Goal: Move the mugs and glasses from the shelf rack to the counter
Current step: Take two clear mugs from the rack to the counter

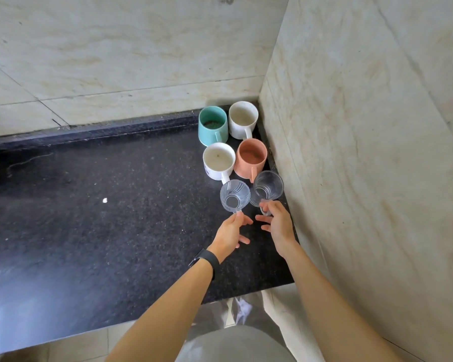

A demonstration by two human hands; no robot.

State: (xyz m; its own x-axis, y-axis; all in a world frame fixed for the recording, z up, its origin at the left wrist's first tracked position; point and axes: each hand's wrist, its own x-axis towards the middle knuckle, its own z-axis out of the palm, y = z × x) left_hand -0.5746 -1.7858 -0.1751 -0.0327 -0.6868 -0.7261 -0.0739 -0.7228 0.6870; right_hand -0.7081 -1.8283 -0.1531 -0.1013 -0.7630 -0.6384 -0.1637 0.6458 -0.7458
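Beyond left grip (232,232) juts ribbed glass (235,195); beyond right grip (276,226), plain glass (268,185).

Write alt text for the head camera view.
The left hand pinches the ribbed glass cup and the right hand the plain glass cup by their handles at a black counter. Behind them a teal mug, a salmon mug and two white mugs cluster in the corner.

A wide-angle camera worn on the person's head looks forward and steeply down across the dark counter (89,205) toward its far right corner, where back wall (115,61) meets right wall (377,152). Forearms enter from the near edge; the left hand (229,235), pinching the left glass (235,195), and the right hand (277,226), gripping the right glass (268,185), sit close at mid-frame.
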